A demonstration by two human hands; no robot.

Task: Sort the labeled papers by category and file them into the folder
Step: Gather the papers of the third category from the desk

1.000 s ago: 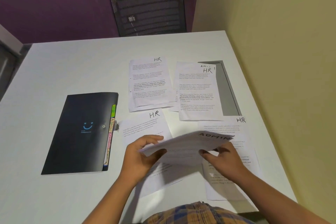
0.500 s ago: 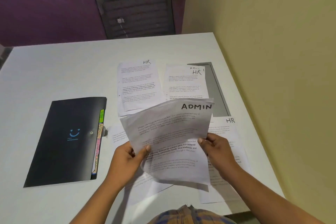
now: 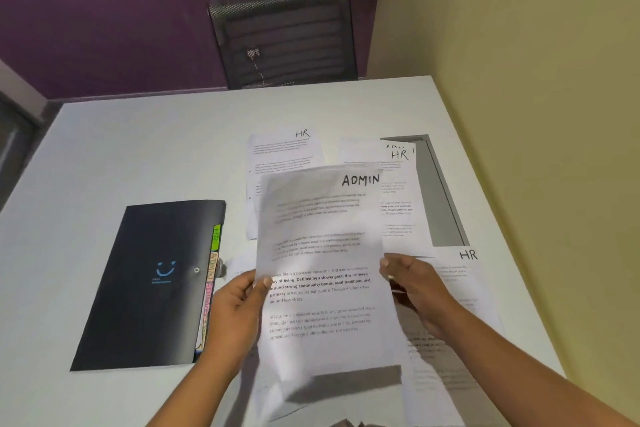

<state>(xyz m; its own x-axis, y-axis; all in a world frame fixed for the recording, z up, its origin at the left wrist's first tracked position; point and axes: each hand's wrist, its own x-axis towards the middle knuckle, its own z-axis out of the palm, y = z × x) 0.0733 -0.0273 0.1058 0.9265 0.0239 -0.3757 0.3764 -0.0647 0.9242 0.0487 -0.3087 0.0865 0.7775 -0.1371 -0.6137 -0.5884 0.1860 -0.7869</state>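
Observation:
I hold a printed sheet marked ADMIN (image 3: pixel 322 253) upright above the table. My left hand (image 3: pixel 239 302) pinches its left edge and my right hand (image 3: pixel 412 284) pinches its right edge. A black folder (image 3: pixel 152 284) with coloured index tabs along its right side lies shut on the table to the left. Sheets marked HR lie flat behind and beside the raised one: one HR sheet (image 3: pixel 284 152) at the back, another HR sheet (image 3: pixel 398 191) to its right, and a third HR sheet (image 3: pixel 453 288) under my right forearm. More paper lies hidden beneath the raised sheet.
The white table (image 3: pixel 138 149) ends at a yellow wall on the right. A grey recessed slot (image 3: pixel 440 191) in the table is partly covered by papers. A black mesh chair (image 3: pixel 284 38) stands behind the far edge.
The ADMIN sheet has been raised from nearly flat to upright and turned square to me. Both hands kept their hold on its edges.

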